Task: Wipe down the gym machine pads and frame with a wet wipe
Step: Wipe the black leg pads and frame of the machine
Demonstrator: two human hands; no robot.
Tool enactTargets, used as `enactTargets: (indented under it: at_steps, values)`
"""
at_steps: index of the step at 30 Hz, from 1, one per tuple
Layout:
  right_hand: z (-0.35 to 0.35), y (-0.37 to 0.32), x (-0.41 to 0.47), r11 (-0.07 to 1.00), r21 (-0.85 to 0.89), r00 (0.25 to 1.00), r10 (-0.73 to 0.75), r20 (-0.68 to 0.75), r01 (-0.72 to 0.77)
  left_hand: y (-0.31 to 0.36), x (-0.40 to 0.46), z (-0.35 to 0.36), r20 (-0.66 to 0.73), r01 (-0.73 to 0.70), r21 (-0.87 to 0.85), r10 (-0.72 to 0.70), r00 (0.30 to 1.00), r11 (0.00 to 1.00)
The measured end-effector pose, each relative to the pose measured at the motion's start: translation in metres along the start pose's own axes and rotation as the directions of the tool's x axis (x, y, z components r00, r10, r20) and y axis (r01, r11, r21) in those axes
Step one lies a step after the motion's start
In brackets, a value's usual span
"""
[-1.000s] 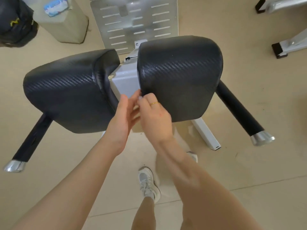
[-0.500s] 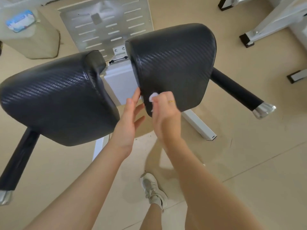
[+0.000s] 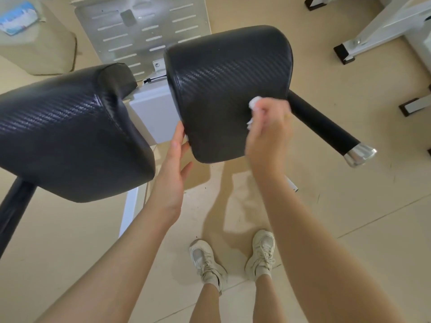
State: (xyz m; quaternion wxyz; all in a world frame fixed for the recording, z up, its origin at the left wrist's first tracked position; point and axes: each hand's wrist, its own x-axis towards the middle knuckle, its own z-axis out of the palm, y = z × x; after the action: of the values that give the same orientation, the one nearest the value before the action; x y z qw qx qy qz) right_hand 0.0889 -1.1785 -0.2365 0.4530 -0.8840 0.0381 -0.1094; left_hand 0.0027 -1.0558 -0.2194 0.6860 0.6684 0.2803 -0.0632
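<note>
Two black textured pads top the gym machine: the left pad (image 3: 70,134) and the right pad (image 3: 224,85). Between them shows the white frame block (image 3: 154,113). My right hand (image 3: 268,134) grips a crumpled white wet wipe (image 3: 255,104) and holds it against the right pad's near right side. My left hand (image 3: 173,159) has straight fingers, and its fingertips touch the right pad's lower left edge. Black handle bars with chrome caps stick out to the right (image 3: 326,127) and to the left (image 3: 16,213).
A perforated metal footplate (image 3: 144,31) lies on the floor behind the pads. A beige bin with a blue wipe pack (image 3: 17,18) stands at the far left. Another machine's white frame (image 3: 382,26) is at the top right. My shoes (image 3: 233,259) stand on the tiled floor.
My right hand has slid the wipe from the right pad's lower left corner across to its right side. My left hand stays at the pad's left edge. The camera has tilted down.
</note>
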Motion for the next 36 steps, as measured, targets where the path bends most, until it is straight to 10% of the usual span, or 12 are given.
enactTargets:
  at_steps: [6, 12, 17, 28, 36]
  values:
    - [0.028, -0.012, -0.078, 0.977, -0.028, 0.801, -0.158, 0.577, 0.213, 0.009, -0.008, 0.017, -0.097, -0.002, -0.013, 0.001, 0.995, 1.000]
    - [-0.025, 0.017, -0.031, 0.985, 0.108, 0.974, 0.109, 0.198, -0.132, 0.015, -0.007, 0.029, -0.167, 0.005, 0.006, -0.004, 0.986, 1.000]
    - [-0.021, 0.029, 0.012, 0.998, 0.066, 0.999, -0.015, -0.048, 0.018, 0.011, -0.005, 0.035, -0.210, 0.013, 0.014, -0.010, 0.978, 1.000]
    - [0.014, 0.031, -0.065, 0.979, -0.036, 0.892, -0.166, 0.420, 0.199, 0.000, 0.001, 0.036, -0.270, -0.047, 0.015, 0.049, 0.962, 0.999]
    - [-0.010, 0.054, -0.013, 0.997, -0.014, 0.996, 0.080, -0.032, -0.081, -0.010, 0.001, 0.042, -0.249, -0.074, 0.074, 0.090, 0.964, 0.995]
